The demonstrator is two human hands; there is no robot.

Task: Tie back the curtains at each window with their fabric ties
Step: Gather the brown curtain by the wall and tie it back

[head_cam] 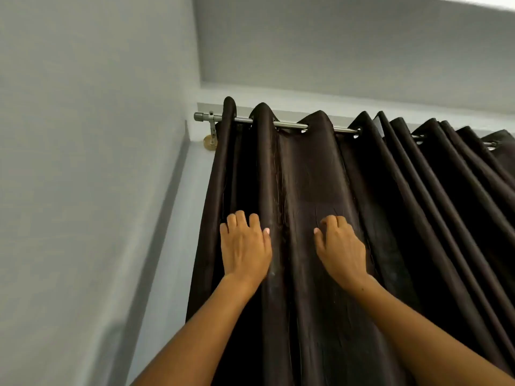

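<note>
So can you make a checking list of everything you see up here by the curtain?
Surface: nothing seen.
Job's things: dark brown curtain hangs in folds on a metal rod; no fabric tie seen.
Clutter: nothing seen.
Hands: left hand and right hand rest on curtain folds, fingers bent into the cloth; grip unclear.
Cables: nothing seen.
Surroundings: grey wall, rod bracket near the corner.

The curtain [320,190] hides the window entirely (rod [289,125] runs off right).

Pale grey wall [83,162] at left, grey ceiling [334,45], soft even light.
</note>
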